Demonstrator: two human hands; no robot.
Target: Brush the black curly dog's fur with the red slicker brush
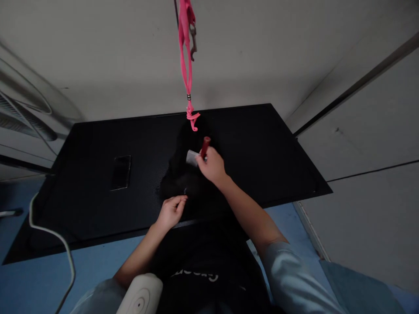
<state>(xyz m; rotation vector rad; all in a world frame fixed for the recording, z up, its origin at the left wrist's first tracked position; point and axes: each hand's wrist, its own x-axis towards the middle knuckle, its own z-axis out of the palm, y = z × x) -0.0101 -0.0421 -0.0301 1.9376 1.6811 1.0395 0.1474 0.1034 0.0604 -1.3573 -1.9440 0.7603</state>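
Observation:
A black furry animal (pixel 183 152), probably a dog, is on the black table in front of me; its outline is hard to make out against the dark surface. My right hand (pixel 212 165) is closed around a slicker brush (pixel 205 146) with a red handle and a pale flat head. The brush head lies against the animal's fur. At the animal's near left side, my left hand (pixel 170 211) has its fingertips pinched together at the fur. What they pinch is too dark and small to tell. A pink leash loop (pixel 190 102) hangs at the animal's far end.
The black table (pixel 268 152) has a dark phone (pixel 121 172) lying on its left part. A metal clip (pixel 193 41) hangs beside the pink strap. A white rounded device (pixel 142 294) sticks up by my left arm. A pale cable (pixel 67 244) curves over the table's left edge.

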